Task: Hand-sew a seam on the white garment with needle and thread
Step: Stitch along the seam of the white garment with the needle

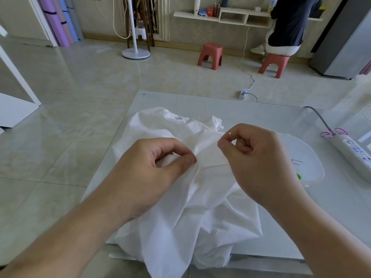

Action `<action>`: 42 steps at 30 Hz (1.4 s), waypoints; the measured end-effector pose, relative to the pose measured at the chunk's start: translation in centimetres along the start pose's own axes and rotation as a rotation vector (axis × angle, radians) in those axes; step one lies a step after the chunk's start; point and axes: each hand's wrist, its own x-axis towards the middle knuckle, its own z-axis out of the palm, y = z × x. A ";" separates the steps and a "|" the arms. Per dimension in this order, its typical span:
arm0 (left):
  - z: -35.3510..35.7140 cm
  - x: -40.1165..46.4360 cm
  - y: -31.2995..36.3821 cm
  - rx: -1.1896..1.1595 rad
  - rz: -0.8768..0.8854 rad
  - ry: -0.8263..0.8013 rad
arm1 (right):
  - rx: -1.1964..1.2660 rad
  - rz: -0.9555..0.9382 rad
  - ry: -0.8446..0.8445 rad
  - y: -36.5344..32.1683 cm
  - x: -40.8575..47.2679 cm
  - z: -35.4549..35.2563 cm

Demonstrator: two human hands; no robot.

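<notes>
At the far left, rolled mats (60,21) are leaning against the wall, with a white fan stand (136,51) to their right on the floor. Nearer, the left hand (148,167) is pinching a fold of the white garment (180,217) between thumb and curled fingers. The garment is lying crumpled on the near middle of the counter (271,117), its lower edge hanging over the near side. Just right of that fold, the right hand (259,157) is hovering above the cloth, thumb and forefinger pinched together on something too small to make out; needle and thread are not discernible. Far behind, 2 red stools (210,56) are standing on the floor, a person (289,23) sitting on the right one. At the right, a power strip (355,155) is lying on the counter.
</notes>
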 end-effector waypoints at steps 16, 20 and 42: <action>-0.2 -0.1 0.0 0.051 -0.026 -0.015 | 0.091 -0.136 -0.267 -1.4 -1.4 1.1; -0.2 -0.1 0.1 0.047 -0.034 -0.013 | 0.019 -0.102 -0.260 -1.3 -1.3 1.0; -0.4 -0.2 0.1 0.040 -0.042 -0.015 | -0.119 0.034 -0.103 0.0 -0.3 1.0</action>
